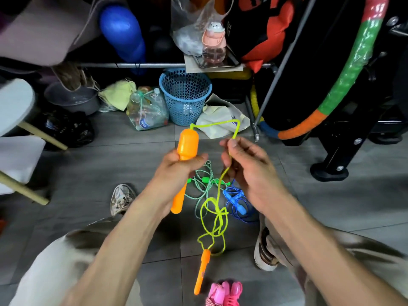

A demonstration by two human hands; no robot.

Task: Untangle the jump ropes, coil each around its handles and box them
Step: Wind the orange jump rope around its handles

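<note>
My left hand [176, 171] grips an orange jump-rope handle [187, 145] held upright. Its yellow-green cord [217, 124] loops from the handle's top over to my right hand [249, 168], which pinches it. Below that hand the cord hangs in a loose knot [215, 215] down to the second orange handle [202, 270], which dangles near the floor. On the tiles beneath lie a green-and-white rope with green handles [204, 181], a blue rope [237, 205] and a pink rope with pink handles [225, 293]. No box is in view.
A blue mesh basket [185, 96], a bag of plastic bottles [146, 110] and cloths sit under a cluttered metal rack [132, 65]. A black stand foot [329, 171] and a striped hoop [344, 85] are at the right. My shoes [121, 198] flank the ropes.
</note>
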